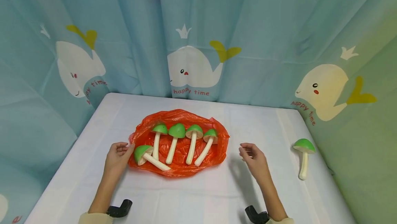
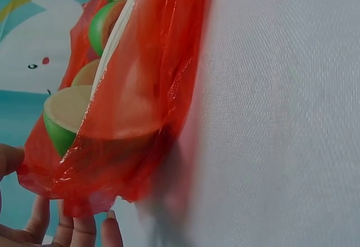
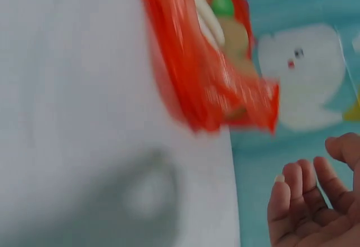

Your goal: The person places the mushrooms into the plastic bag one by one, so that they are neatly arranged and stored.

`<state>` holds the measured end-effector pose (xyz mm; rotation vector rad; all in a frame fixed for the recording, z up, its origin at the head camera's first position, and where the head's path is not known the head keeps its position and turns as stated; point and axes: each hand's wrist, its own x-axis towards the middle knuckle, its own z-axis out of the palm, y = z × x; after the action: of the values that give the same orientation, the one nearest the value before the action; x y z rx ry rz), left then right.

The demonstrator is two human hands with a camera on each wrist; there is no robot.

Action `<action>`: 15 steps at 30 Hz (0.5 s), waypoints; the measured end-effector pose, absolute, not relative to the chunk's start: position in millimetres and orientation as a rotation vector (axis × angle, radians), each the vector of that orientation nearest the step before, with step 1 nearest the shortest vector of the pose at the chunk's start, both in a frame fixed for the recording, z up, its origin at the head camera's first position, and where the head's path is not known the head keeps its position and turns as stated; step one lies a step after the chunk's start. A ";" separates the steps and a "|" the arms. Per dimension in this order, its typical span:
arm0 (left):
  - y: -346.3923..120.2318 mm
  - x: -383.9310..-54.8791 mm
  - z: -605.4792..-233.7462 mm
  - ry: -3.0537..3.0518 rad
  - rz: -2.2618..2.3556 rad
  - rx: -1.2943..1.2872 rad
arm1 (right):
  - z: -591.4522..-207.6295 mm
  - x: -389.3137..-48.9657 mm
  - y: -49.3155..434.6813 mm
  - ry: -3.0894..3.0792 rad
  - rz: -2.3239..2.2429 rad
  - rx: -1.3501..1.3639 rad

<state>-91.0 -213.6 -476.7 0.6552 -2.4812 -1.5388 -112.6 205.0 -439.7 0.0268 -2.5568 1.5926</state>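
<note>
A crinkled red plastic bag (image 1: 183,172) lies spread on the white table, its mouth facing up. In it are several toy mushrooms with green caps and pale stems; the leftmost mushroom (image 1: 144,153) lies tilted across the others' feet. My left hand (image 1: 119,156) is at the bag's left edge, thumb tip right at the rim and fingers loosely bent beside it. My right hand (image 1: 254,160) hovers right of the bag, apart from it, fingers loosely bent around nothing. In the right wrist view, a gap shows between the hand (image 3: 315,202) and the bag (image 3: 191,84).
Another green-capped mushroom (image 1: 304,158) lies by itself near the table's right edge. The white cloth (image 1: 173,203) covers the table. Behind and at both sides hangs a blue-green curtain (image 1: 139,27) with whale prints.
</note>
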 end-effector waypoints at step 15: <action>-211.1 -87.9 -462.4 -2.503 -1.587 0.662 | -447.6 -112.2 345.7 -2.674 1.050 -0.658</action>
<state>-87.9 -211.1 -462.4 0.6625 -2.5033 -1.5870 -112.2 345.7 -447.6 -0.6579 -2.6744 1.0497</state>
